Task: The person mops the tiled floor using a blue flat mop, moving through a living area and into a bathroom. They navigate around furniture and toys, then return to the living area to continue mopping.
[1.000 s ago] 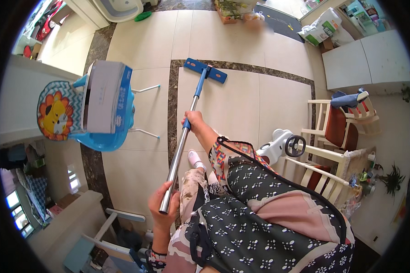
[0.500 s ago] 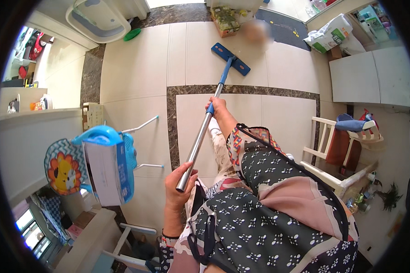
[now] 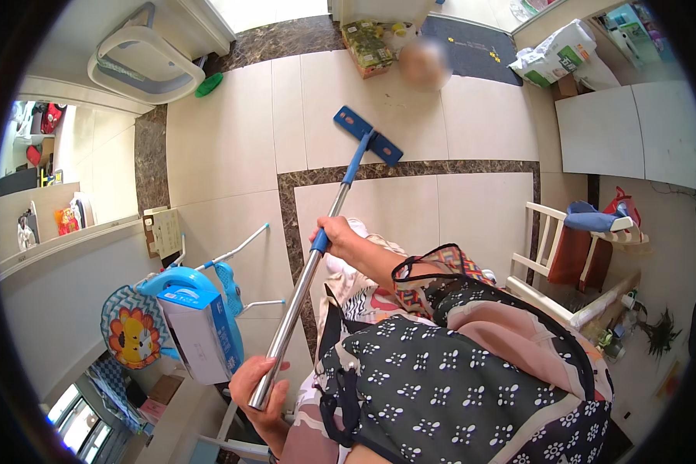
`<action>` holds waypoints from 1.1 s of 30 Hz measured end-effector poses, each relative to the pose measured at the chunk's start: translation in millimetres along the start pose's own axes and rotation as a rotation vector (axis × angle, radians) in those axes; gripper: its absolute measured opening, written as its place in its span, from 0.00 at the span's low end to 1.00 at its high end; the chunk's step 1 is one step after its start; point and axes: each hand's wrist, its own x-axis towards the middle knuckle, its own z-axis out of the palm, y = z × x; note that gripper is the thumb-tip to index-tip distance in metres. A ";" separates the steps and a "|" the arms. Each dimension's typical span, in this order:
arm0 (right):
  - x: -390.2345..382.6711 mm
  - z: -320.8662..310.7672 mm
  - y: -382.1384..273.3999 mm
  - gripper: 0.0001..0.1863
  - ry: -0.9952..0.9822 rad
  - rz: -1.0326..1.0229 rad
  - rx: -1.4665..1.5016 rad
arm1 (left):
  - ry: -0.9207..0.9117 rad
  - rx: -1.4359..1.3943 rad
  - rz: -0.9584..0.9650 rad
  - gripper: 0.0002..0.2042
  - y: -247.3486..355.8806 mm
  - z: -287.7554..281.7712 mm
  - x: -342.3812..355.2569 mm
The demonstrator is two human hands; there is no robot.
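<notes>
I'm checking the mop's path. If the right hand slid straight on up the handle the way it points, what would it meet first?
The right hand would follow the blue shaft to the mop head on the tiled floor. Nothing else seems to lie between, though depth is uncertain.

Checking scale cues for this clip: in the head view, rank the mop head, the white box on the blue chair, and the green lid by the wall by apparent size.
1. White box, largest, though it is nearer the camera.
2. Mop head.
3. Green lid, smallest and farthest away.
</notes>
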 end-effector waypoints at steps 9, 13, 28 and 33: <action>10.0 31.9 -59.9 0.03 0.047 -0.122 0.034 | -0.148 0.145 0.096 0.07 -17.1 11.7 87.5; 41.4 83.0 -102.6 0.01 0.040 -0.233 0.207 | -0.120 -0.303 -0.167 0.11 -12.3 26.4 119.9; 178.6 235.1 -15.9 0.08 0.468 -0.025 -0.215 | 0.856 0.235 -0.244 0.08 -121.8 -173.1 231.3; 231.7 194.7 -36.7 0.07 0.467 -0.181 -0.278 | 0.320 0.439 -0.223 0.03 -175.7 -174.6 268.2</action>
